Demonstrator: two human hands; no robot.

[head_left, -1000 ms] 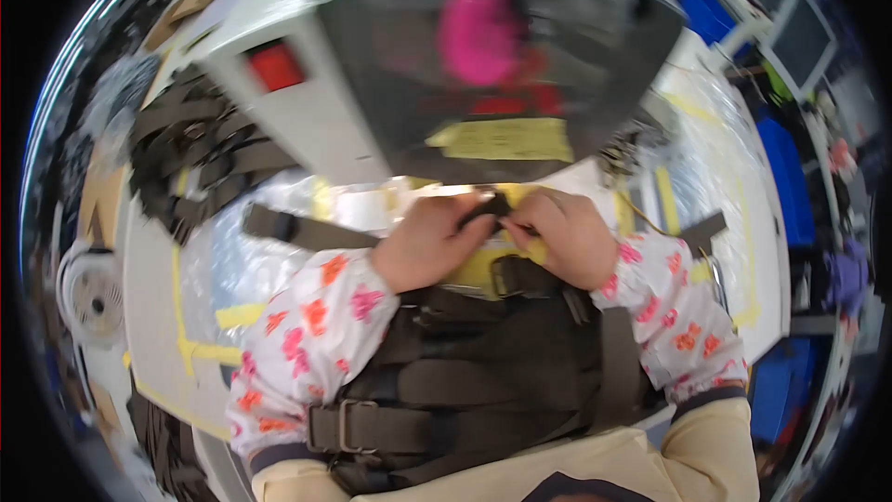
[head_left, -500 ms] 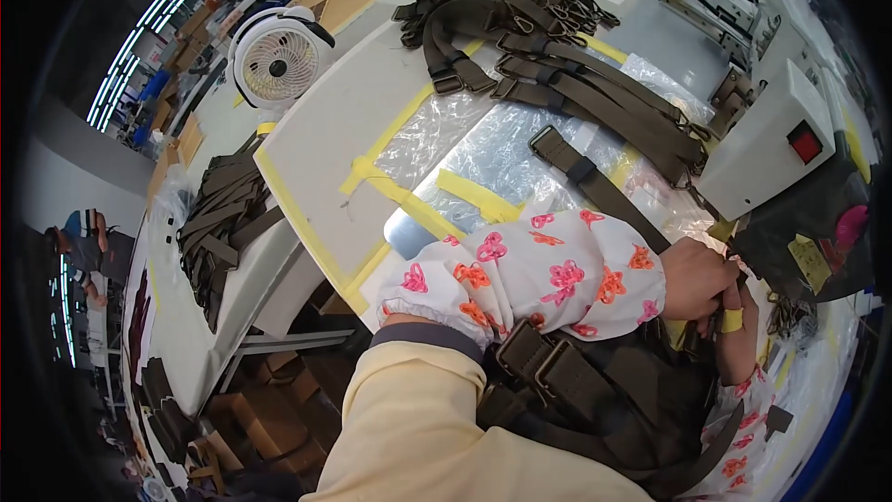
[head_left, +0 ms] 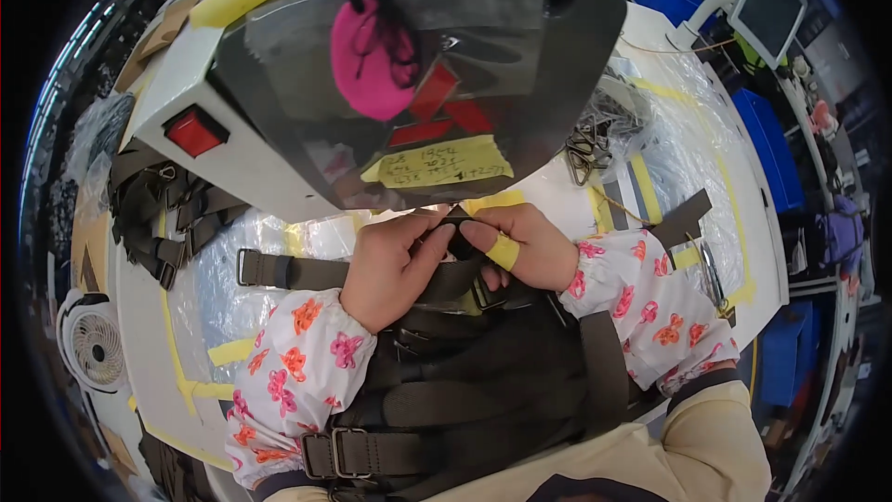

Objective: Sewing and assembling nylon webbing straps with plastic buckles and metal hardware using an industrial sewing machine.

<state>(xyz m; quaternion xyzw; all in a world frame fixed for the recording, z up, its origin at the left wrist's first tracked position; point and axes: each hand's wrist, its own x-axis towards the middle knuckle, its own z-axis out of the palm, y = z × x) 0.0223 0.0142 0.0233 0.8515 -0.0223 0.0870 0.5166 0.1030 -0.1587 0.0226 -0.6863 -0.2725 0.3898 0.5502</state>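
Observation:
Close under the sewing machine's dark front cover [head_left: 520, 56], my two hands pinch a small dark piece of webbing [head_left: 458, 231] between thumbs and fingers. My left hand [head_left: 386, 270] has hold of its left side. Yellow tape is wrapped round the thumb of my right hand [head_left: 534, 246], which grips the other side. Just below my hands lies a dark olive fabric bag [head_left: 483, 390] with straps and a metal slide buckle [head_left: 348, 453]. A webbing strap [head_left: 316, 273] with a buckle at its end sticks out left of my left hand. The needle area is hidden.
Olive straps with metal hardware [head_left: 172, 209] lie in a heap at the left, near a white fan [head_left: 98, 349]. Metal hooks [head_left: 587, 149] in clear plastic sit right of the machine. Scissors [head_left: 714, 274] lie beyond my right sleeve. Blue bins [head_left: 769, 149] stand farther right.
My view has swung right, so the machine now fills the upper middle. Both hands still work close together and now show fully, at the small webbing piece under the machine.

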